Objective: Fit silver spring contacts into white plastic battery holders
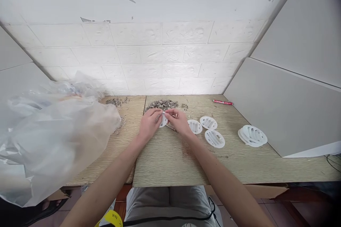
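Note:
A white slotted plastic disc (162, 122) is held up between my two hands above the table. My left hand (149, 123) is closed, thumb and fingers pinching the disc's left side. My right hand (178, 120) is also closed, its fingertips pressed together at the upper right edge of the disc. Whether a small metal piece sits between those fingertips is too small to tell. Just behind the hands lies a heap of small metal pieces (163, 104). Under my right hand a thin pointed tool (172, 128) rests on the tabletop, partly hidden.
Three similar discs (214, 138) lie right of my hands, and a stack of discs (252, 136) stands farther right. A red pen (223, 102) is near the wall. A large plastic bag (61, 131) bulges over the left side, beside more metal bits (114, 102). Panels flank the table (170, 166).

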A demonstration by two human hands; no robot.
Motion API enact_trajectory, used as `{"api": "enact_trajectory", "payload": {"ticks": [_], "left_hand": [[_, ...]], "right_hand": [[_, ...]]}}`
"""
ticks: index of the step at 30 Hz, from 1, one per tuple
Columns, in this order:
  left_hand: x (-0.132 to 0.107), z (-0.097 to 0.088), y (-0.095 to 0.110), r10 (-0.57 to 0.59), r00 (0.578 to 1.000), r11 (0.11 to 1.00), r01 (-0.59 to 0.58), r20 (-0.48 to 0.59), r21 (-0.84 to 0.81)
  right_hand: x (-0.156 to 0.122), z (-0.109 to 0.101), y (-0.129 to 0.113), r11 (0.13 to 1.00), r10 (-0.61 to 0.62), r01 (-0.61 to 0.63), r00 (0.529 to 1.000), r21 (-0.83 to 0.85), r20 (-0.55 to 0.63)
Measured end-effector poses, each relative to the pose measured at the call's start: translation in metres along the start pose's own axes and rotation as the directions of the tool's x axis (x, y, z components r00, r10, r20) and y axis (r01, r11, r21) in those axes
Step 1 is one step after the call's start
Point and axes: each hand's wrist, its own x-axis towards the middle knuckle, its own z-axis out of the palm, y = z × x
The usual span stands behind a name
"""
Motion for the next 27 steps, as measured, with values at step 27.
{"api": "enact_trajectory", "payload": {"ticks": [27], "left_hand": [[0.007, 0.002, 0.007, -0.192, 0.974, 0.964, 0.21, 0.116, -0.166]], "right_hand": [[0.002, -0.001, 0.007, 1.0, 0.023, -0.023, 0.999, 0.016, 0.035]]}}
